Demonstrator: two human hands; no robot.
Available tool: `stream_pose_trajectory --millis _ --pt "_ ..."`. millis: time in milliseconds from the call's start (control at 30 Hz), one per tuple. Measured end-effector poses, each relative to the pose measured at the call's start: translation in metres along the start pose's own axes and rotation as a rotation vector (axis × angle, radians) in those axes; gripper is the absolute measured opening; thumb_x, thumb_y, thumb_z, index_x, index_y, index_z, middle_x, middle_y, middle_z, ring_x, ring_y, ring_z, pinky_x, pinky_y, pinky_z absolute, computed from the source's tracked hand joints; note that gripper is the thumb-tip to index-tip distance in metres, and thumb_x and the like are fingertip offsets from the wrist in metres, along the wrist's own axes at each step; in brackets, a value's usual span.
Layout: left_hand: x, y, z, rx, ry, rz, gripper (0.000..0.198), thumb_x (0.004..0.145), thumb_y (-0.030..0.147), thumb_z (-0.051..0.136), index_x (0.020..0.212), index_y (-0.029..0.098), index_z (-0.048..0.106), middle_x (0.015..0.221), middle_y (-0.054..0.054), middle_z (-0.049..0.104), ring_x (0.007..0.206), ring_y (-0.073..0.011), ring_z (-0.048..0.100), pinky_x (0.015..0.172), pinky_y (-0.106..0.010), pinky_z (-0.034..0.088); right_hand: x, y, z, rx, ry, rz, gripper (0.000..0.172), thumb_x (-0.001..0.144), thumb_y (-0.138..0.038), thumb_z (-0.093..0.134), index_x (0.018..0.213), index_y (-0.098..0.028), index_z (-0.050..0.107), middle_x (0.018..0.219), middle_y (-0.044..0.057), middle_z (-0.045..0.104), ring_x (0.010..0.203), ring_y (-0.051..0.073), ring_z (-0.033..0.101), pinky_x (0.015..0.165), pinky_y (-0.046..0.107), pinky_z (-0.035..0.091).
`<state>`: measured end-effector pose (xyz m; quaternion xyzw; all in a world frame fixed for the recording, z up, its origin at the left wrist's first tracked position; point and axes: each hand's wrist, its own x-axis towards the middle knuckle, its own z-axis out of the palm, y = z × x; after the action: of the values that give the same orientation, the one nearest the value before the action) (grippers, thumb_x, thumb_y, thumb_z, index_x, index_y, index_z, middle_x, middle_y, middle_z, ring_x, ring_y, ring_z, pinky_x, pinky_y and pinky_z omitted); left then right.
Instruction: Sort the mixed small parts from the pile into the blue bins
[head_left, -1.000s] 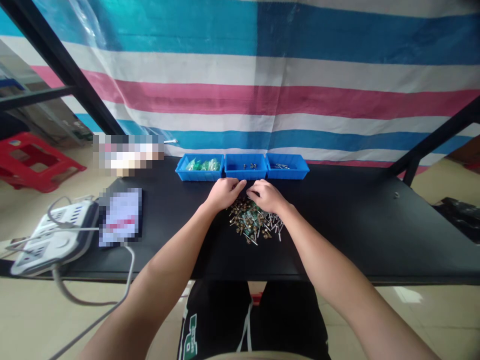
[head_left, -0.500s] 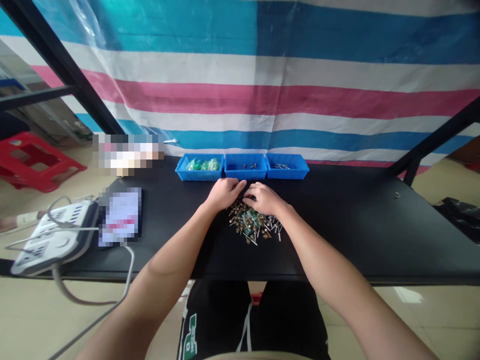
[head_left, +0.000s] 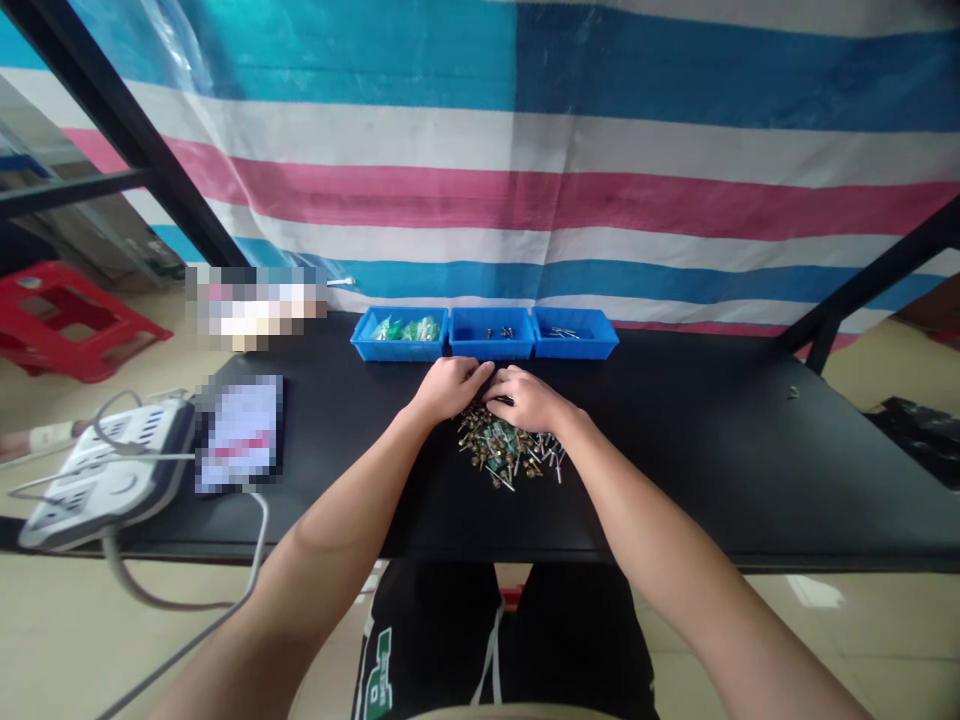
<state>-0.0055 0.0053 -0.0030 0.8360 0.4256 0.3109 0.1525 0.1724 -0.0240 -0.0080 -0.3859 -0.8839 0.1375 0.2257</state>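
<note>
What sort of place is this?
Likely an improvised small-parts workstation: a black-topped table with a mixed pile of small parts, three blue plastic bins in a row behind it, and striped sheeting as a backdrop.

1. Twelve o'clock: a creased hanging sheet (head_left: 600, 200), striped blue, white and pink.
2. Ten o'clock: a slanting black post (head_left: 97, 100).
3. Nine o'clock: a red stool (head_left: 112, 320).
4. Centre to three o'clock: a black tabletop (head_left: 712, 450).
5. Four o'clock: pale tiled floor (head_left: 877, 650), with a bright light patch (head_left: 814, 591).
</note>
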Motion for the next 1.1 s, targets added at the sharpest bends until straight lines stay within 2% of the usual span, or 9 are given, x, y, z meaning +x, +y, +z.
stream_pose_trajectory --millis 133,267,367,667,933,1100 --pt "0.0 0.001 0.0 -0.002 -0.002 -0.001 0.047 0.092 0.041 0.043 0.052 0.016 0.042 0.051 0.002 0.046 0.05 -0.009 0.039 0.054 -0.026 0.027 0.0 0.001 -0.001 0.039 -0.019 -0.008 0.018 0.086 -0.021 0.057 0.088 -0.019 0.074 0.095 0.006 0.066 0.095 0.019 0.056 0.092 0.034 0.042" --pt "0.0 0.001 0.0 -0.006 -0.001 -0.003 0.048 0.092 0.042 0.043 0.052 0.016 0.042 0.051 0.002 0.046 0.05 -0.0091 0.039 0.054 -0.026 0.027 -0.001 0.006 -0.001 0.06 -0.049 0.003 0.027 0.08 -0.008 0.055 0.096 -0.019 0.073 0.102 0.006 0.067 0.1 0.019 0.056 0.097 0.034 0.041" --pt "0.0 0.0 0.0 -0.004 0.0 0.001 0.048 0.092 0.042 0.042 0.052 0.017 0.042 0.051 0.001 0.045 0.05 -0.0095 0.039 0.054 -0.027 0.027 -0.001 0.008 0.001 0.037 -0.036 0.025 0.032 0.078 -0.005 0.052 0.098 -0.019 0.073 0.104 0.007 0.066 0.102 0.02 0.056 0.097 0.034 0.042" --pt "0.0 0.001 -0.001 0.004 0.004 0.012 0.049 0.092 0.044 0.041 0.052 0.017 0.046 0.052 0.001 0.048 0.051 -0.0103 0.04 0.054 -0.027 0.028 0.0 0.011 0.006 -0.012 0.004 0.058 0.021 0.084 -0.013 0.053 0.09 -0.02 0.072 0.099 0.006 0.067 0.097 0.019 0.06 0.089 0.032 0.045" --pt "0.0 -0.001 0.001 0.009 0.005 0.013 0.049 0.092 0.043 0.042 0.051 0.017 0.044 0.051 0.001 0.045 0.051 -0.0099 0.039 0.054 -0.027 0.027 0.0 0.002 0.003 -0.125 0.011 0.203 0.014 0.081 -0.015 0.055 0.081 -0.02 0.068 0.082 0.004 0.067 0.082 0.018 0.062 0.073 0.027 0.044" --pt "0.0 -0.001 0.001 0.013 0.001 0.015 0.048 0.092 0.042 0.042 0.051 0.017 0.044 0.051 0.001 0.045 0.051 -0.0098 0.039 0.054 -0.026 0.028 0.0 0.001 0.004 -0.123 0.022 0.217 0.015 0.086 -0.017 0.05 0.081 -0.02 0.064 0.087 0.006 0.068 0.086 0.019 0.062 0.074 0.028 0.043"
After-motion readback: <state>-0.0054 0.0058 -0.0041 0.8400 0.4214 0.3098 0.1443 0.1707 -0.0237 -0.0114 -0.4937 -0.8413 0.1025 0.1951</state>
